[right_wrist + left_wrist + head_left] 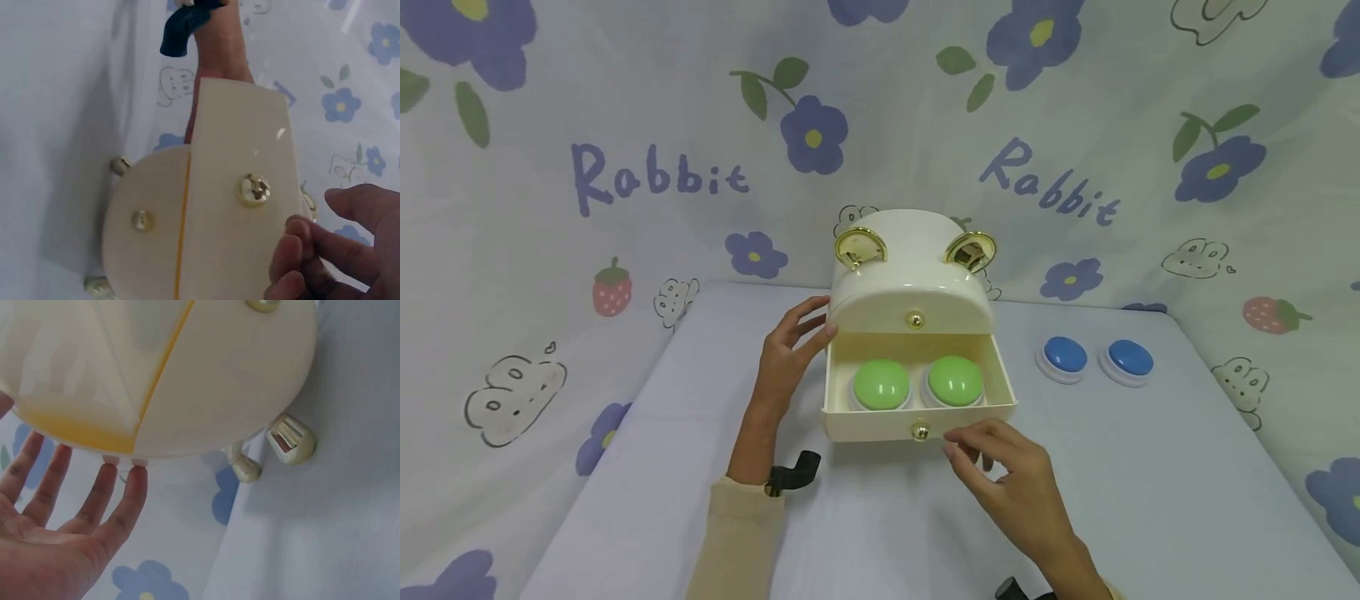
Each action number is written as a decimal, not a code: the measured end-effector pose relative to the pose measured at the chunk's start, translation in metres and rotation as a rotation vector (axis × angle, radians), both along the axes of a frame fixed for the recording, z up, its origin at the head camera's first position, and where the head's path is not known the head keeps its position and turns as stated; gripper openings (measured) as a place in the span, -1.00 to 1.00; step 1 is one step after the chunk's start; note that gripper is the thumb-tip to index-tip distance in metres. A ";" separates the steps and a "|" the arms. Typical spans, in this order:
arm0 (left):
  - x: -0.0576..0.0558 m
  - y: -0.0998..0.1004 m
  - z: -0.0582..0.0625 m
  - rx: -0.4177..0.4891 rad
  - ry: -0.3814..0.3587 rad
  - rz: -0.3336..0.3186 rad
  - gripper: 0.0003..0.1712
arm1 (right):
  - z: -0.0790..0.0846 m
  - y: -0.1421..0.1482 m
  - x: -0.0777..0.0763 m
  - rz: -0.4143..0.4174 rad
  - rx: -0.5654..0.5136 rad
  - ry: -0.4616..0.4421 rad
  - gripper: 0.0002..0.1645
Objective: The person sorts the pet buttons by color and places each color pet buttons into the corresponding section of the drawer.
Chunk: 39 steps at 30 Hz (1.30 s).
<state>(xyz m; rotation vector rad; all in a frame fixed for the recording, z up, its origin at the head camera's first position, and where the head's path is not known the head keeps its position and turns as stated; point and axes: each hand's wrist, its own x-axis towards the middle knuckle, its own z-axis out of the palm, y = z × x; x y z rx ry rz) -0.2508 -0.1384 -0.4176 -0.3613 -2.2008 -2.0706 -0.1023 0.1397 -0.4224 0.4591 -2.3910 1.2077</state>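
A white storage box (910, 275) with gold ears stands in front of the patterned cloth, one drawer (829, 421) pulled out. Two green dome push buttons (882, 385) with white bases sit side by side in this drawer. My left hand (782, 358) touches the box's left side with spread fingers; its fingertips (137, 478) rest along the curved wall in the left wrist view. By the drawer front, right of its gold knob (920, 431), is my right hand (1018, 483). Its fingers (290, 253) are bent at the front panel, with the thumb apart from them and nothing between.
Two blue dome push buttons (1065, 355) with white bases lie right of the box on the white table (1150, 475). Behind the table hangs a cloth (662, 100) with flowers and rabbits. Small gold feet (290, 440) stand under the box.
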 end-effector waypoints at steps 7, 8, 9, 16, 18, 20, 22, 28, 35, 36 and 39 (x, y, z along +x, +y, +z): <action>0.002 -0.001 -0.001 -0.003 -0.010 -0.002 -0.38 | -0.024 -0.022 -0.006 -0.011 -0.075 -0.276 -0.86; 0.002 0.000 -0.001 -0.005 -0.010 -0.001 -0.38 | -0.026 -0.025 -0.007 -0.006 -0.097 -0.287 -0.87; 0.002 0.000 -0.001 -0.007 -0.009 0.001 -0.38 | -0.028 -0.027 -0.009 -0.003 -0.116 -0.291 -0.88; 0.001 0.001 -0.001 0.003 -0.002 -0.003 -0.38 | -0.031 -0.034 -0.012 -0.008 -0.206 -0.242 -0.94; 0.001 0.002 0.000 0.004 -0.003 -0.006 -0.38 | -0.031 -0.034 -0.012 -0.020 -0.221 -0.240 -0.95; 0.001 0.002 0.000 0.006 -0.002 -0.004 -0.38 | -0.030 -0.034 -0.012 -0.026 -0.234 -0.246 -0.93; 0.001 0.001 0.001 0.010 -0.003 -0.002 -0.39 | -0.029 -0.034 -0.014 -0.028 -0.240 -0.251 -0.91; 0.001 0.001 0.002 0.010 0.001 -0.007 -0.39 | -0.028 -0.034 -0.025 -0.037 -0.230 -0.258 -0.88; 0.001 0.000 0.002 -0.003 -0.007 0.001 -0.38 | -0.029 -0.037 -0.036 -0.022 -0.244 -0.242 -0.83; 0.001 0.000 0.002 -0.006 -0.007 0.003 -0.38 | -0.029 -0.038 -0.038 -0.017 -0.246 -0.238 -0.82; 0.001 0.000 0.002 -0.005 -0.004 0.003 -0.38 | -0.029 -0.038 -0.043 -0.016 -0.239 -0.237 -0.80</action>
